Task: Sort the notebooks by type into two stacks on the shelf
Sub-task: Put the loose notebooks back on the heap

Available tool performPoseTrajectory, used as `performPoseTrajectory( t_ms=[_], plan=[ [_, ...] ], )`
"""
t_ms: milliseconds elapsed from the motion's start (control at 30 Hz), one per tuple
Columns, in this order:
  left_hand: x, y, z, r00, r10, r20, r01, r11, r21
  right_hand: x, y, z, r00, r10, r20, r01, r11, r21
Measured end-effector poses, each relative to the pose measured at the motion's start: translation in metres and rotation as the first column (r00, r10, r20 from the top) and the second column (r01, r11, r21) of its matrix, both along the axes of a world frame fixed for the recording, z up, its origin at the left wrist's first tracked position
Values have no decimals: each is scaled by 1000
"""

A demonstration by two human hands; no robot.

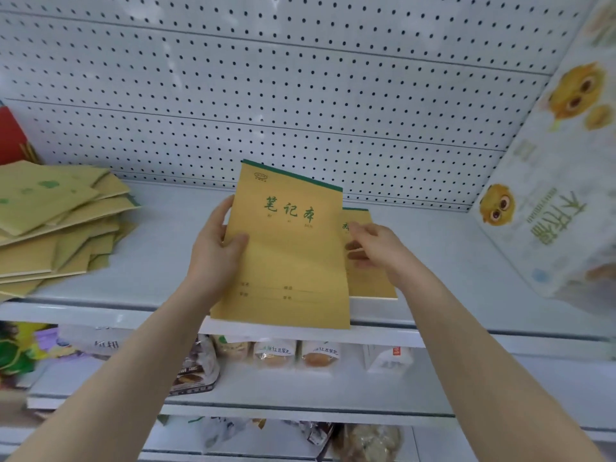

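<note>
A yellow-brown notebook [286,258] with green characters and a green top edge is raised above the white shelf [160,261]. My left hand [216,251] grips its left edge, thumb on the cover. My right hand [373,248] reaches past its right edge, fingers curled at the side of the notebook; behind it another notebook of the same look [370,285] lies on the shelf, mostly hidden. An untidy pile of yellow-green notebooks [56,221] lies on the shelf at the left.
A white pegboard wall [300,95] backs the shelf. A large pack printed with yellow owls [553,181] stands at the right end. A red item [11,135] leans at the far left. Lower shelves hold packaged bread [276,355] and snack bags.
</note>
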State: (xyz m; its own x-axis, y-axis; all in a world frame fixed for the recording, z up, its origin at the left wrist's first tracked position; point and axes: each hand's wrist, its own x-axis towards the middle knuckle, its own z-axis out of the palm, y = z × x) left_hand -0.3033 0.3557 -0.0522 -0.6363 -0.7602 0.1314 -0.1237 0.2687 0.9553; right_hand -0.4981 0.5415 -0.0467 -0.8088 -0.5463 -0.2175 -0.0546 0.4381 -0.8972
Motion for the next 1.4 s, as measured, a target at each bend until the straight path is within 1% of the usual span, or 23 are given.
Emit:
performPoseTrajectory(
  t_ms=[33,67,100,200,233,300,367,433,500,567,633,733,800,833,867,900,967,1100,1300,1333,1400],
  plan=[
    [-7,3,1,1000,-20,-2,20,1000,6,2,-3,0,991,12,134,-1,997,-79],
    [-15,6,1,999,-40,-2,40,999,15,2,-4,0,984,6,178,18,991,-134],
    [-22,8,1,998,-59,2,59,998,32,0,-4,0,986,-22,168,51,984,-170],
    [-41,9,-4,994,-107,32,103,990,93,-16,7,9,986,-147,77,162,956,-247],
    [-45,8,-6,992,-111,57,106,991,80,-23,13,12,984,-167,65,179,946,-271],
    [-49,5,-10,986,-85,146,90,995,-33,-36,24,17,981,-184,56,193,941,-279],
    [-51,1,-14,972,-27,233,75,976,-202,-50,25,16,981,-184,63,193,951,-243],
    [-50,-5,-22,945,33,327,99,920,-380,-63,16,8,981,-194,17,194,967,-168],
    [-46,-12,-32,908,88,410,146,850,-506,-75,3,-3,968,-171,-182,174,985,5],
    [-42,-18,-39,875,123,468,187,805,-562,-78,-6,-14,926,-85,-367,167,966,199],
    [-37,-22,-42,855,149,497,204,784,-586,-76,-10,-26,885,13,-466,169,923,346],
    [-30,-25,-41,836,187,516,213,757,-618,-68,-14,-37,812,158,-562,194,835,515],
    [-23,-29,-39,824,210,526,217,740,-636,-62,-19,-36,726,287,-625,245,741,625],
    [-19,-31,-37,820,218,530,220,734,-643,-59,-23,-33,683,340,-646,271,704,657],
    [-14,-34,-35,816,228,531,221,726,-651,-56,-29,-29,653,370,-661,281,692,665],
    [-9,-37,-33,813,238,531,221,719,-659,-53,-36,-26,634,385,-671,274,700,660],
    [4,-45,-27,805,265,531,216,702,-678,-45,-53,-20,602,399,-691,224,746,627],
    [44,-69,-12,789,340,511,189,657,-730,-11,-98,-8,532,435,-727,70,832,550],
    [138,-129,6,766,448,460,85,640,-763,70,-184,-3,453,453,-768,-148,888,436],
    [157,-142,8,761,462,454,77,631,-772,86,-201,-2,450,451,-771,-171,891,421],
    [194,-170,9,747,491,448,39,640,-767,119,-236,3,478,447,-757,-211,894,395]
  ],
)
